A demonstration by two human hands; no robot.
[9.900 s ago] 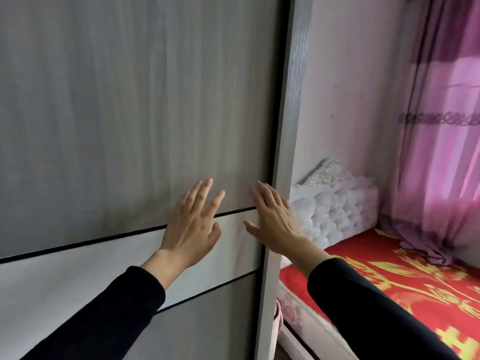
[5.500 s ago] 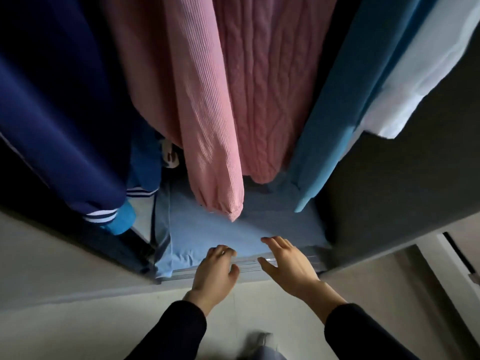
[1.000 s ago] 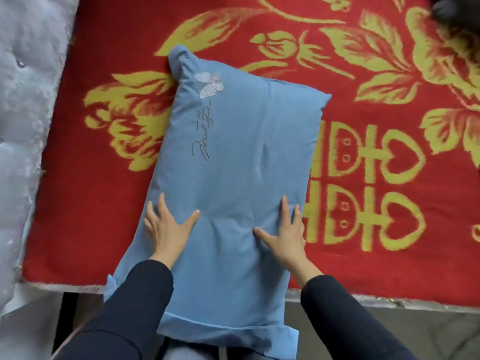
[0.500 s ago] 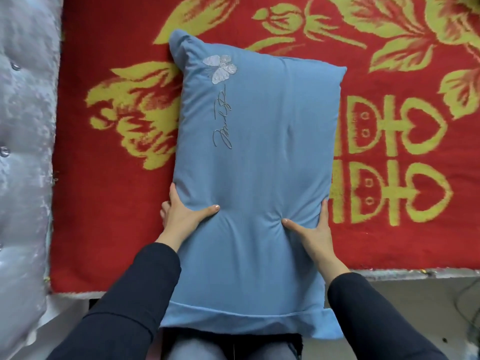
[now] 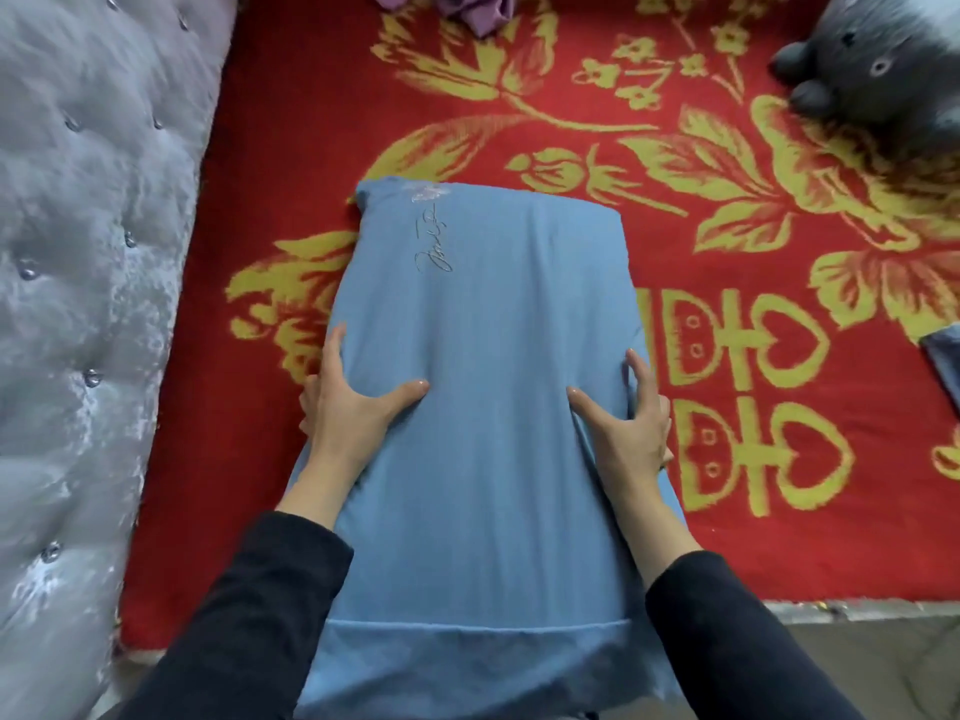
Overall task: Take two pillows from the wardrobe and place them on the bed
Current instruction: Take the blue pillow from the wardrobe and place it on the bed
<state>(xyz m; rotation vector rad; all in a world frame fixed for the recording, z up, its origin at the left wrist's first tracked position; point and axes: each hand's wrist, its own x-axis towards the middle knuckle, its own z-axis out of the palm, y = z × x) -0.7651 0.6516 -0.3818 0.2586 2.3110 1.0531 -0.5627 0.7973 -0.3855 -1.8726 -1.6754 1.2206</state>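
A blue pillow point(image 5: 488, 356) with an embroidered butterfly and signature lies lengthwise over the red and gold bedspread point(image 5: 727, 459). Its near end hangs past the bed's front edge toward me. My left hand point(image 5: 348, 407) grips its left side, thumb on top and fingers along the edge. On the other side my right hand point(image 5: 628, 423) holds it the same way. The far end looks lifted a little, though I cannot tell for sure. No second pillow is in view.
A tufted grey headboard point(image 5: 88, 304) runs down the left. At the top right of the bed lies a grey plush toy point(image 5: 878, 59). Purple cloth point(image 5: 467, 7) sits at the top edge, and a grey-blue fabric corner point(image 5: 945, 361) shows at the right edge.
My hands went from flat on top of the pillow to gripping its two sides. The view has shifted so more of the bed's far part shows.
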